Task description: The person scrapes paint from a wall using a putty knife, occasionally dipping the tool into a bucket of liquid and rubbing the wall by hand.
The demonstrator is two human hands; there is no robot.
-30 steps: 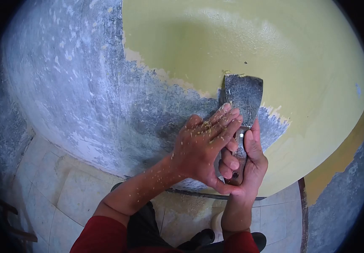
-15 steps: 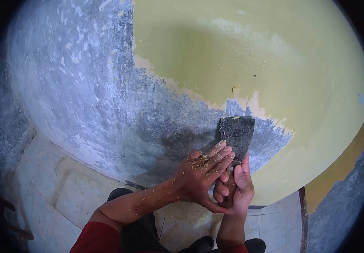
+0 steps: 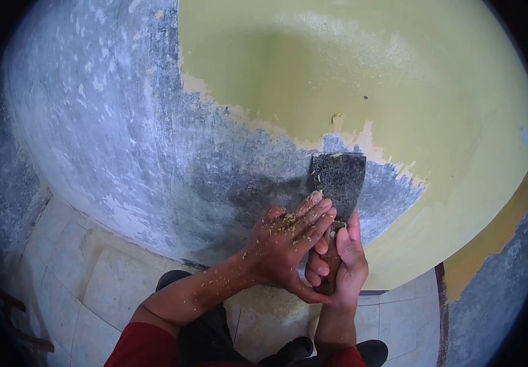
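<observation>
A paint scraper (image 3: 339,182) with a wide dark blade and a brown handle lies against the wall, its blade edge just below the ragged border of the yellow-green paint (image 3: 276,79). My right hand (image 3: 349,257) is closed round the handle, thumb up along it. Over the lower blade and handle lies my left hand (image 3: 282,248), fingers stretched out flat and thumb reaching towards my right wrist. Paint flakes (image 3: 289,219) cling to its back and forearm. A bare grey patch of wall (image 3: 215,153) shows left of and around the blade.
Pale floor tiles (image 3: 114,281) run below the wall, with scraped dust (image 3: 270,306) near its foot. A brown chair-like piece (image 3: 28,339) stands at lower left. Another wall (image 3: 490,312), partly ochre and grey, adjoins at right.
The view has shifted a little, so the wall sits higher and slightly left. The scraper and both hands have crept slightly up the wall. My hold looks the same.
</observation>
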